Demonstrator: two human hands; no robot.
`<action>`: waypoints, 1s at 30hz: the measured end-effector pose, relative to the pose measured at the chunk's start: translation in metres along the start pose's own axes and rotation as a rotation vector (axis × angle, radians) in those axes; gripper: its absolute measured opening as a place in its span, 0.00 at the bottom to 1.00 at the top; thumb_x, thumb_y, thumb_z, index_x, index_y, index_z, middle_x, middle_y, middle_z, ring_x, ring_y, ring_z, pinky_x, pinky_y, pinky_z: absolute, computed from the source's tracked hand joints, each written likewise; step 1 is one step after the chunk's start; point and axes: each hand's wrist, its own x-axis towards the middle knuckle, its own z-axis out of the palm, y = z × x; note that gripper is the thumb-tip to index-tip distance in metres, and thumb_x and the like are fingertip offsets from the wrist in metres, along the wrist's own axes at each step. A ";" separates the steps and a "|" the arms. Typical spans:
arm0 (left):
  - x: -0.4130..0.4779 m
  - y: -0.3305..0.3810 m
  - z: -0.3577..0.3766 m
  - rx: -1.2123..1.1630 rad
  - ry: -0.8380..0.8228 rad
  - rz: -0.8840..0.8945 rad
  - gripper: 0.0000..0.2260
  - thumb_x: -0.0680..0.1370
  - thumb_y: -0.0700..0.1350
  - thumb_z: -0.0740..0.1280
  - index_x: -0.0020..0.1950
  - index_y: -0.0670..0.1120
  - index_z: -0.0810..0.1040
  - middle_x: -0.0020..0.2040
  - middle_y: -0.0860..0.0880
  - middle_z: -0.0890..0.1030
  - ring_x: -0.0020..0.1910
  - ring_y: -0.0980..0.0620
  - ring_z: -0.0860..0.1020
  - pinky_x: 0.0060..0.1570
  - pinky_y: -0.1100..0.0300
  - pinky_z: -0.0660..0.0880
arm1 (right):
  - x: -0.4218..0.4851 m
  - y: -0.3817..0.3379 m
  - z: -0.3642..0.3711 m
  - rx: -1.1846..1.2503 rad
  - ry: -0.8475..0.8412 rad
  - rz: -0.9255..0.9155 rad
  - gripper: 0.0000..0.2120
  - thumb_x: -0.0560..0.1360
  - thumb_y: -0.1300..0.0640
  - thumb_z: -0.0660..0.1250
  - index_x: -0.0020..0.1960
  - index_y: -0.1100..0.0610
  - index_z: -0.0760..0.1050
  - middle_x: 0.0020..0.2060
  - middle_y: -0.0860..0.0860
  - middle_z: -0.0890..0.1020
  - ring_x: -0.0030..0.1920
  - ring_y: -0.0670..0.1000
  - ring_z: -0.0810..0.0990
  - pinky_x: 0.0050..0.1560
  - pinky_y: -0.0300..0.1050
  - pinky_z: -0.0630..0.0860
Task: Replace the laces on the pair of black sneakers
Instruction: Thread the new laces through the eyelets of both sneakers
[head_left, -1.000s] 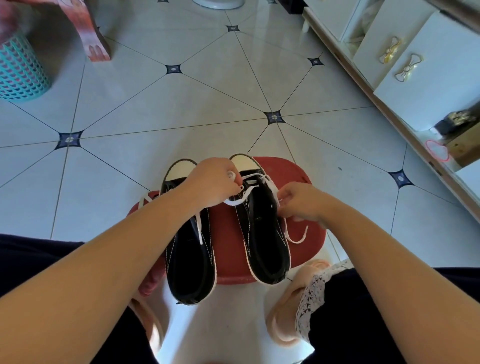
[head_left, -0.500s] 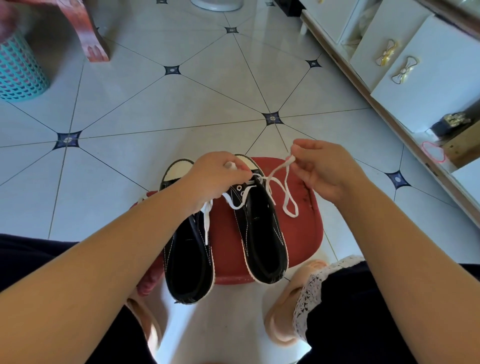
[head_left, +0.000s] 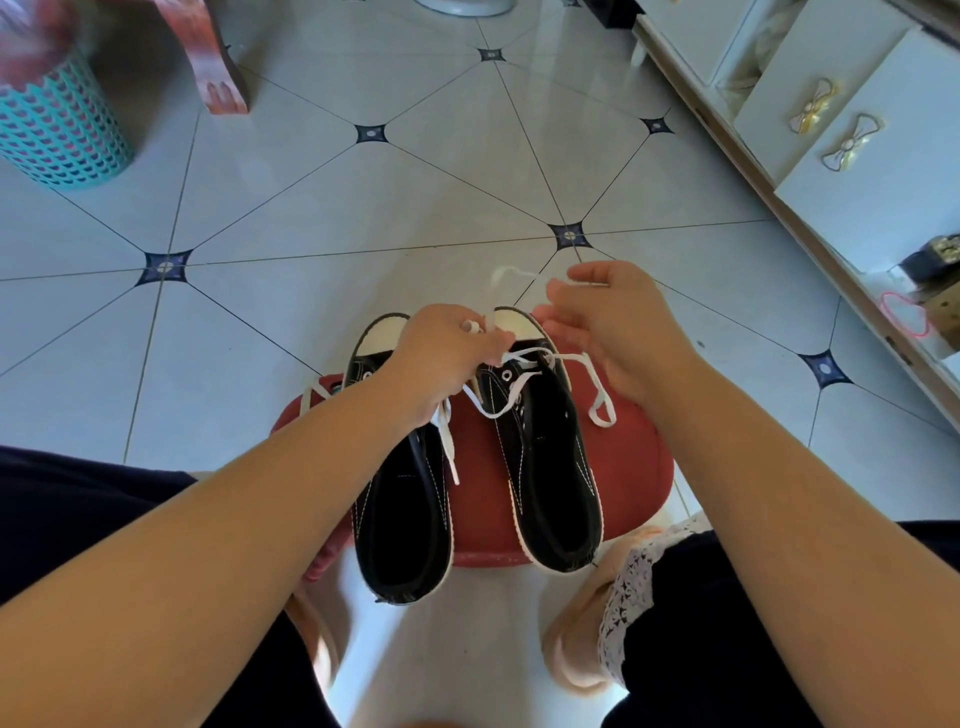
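While the left hand (head_left: 441, 358) pinches the white lace (head_left: 597, 400) steady, the right hand (head_left: 618, 332), also gripping it, should draw slack evenly.

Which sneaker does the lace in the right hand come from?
The right sneaker: its white lace rises to the right hand; the left sneaker lies under the left hand.
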 end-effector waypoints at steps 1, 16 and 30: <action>0.001 -0.002 -0.002 -0.013 0.005 -0.025 0.08 0.73 0.42 0.70 0.43 0.36 0.79 0.31 0.44 0.70 0.24 0.54 0.62 0.26 0.63 0.58 | -0.001 0.006 0.000 -0.239 -0.022 -0.032 0.15 0.73 0.62 0.68 0.58 0.59 0.70 0.44 0.51 0.78 0.44 0.50 0.80 0.50 0.44 0.79; 0.007 -0.017 0.007 0.139 0.120 0.034 0.04 0.72 0.40 0.70 0.38 0.46 0.78 0.32 0.54 0.74 0.32 0.59 0.71 0.35 0.65 0.67 | 0.001 0.038 0.007 -1.098 -0.201 -0.336 0.20 0.73 0.68 0.58 0.62 0.53 0.71 0.48 0.46 0.79 0.53 0.49 0.74 0.51 0.44 0.71; 0.007 -0.022 0.009 0.169 0.085 0.023 0.06 0.72 0.40 0.70 0.37 0.48 0.78 0.32 0.54 0.74 0.33 0.60 0.71 0.33 0.68 0.66 | 0.004 0.042 0.008 -0.803 -0.161 -0.229 0.11 0.76 0.60 0.59 0.55 0.50 0.74 0.42 0.44 0.80 0.36 0.44 0.76 0.33 0.33 0.70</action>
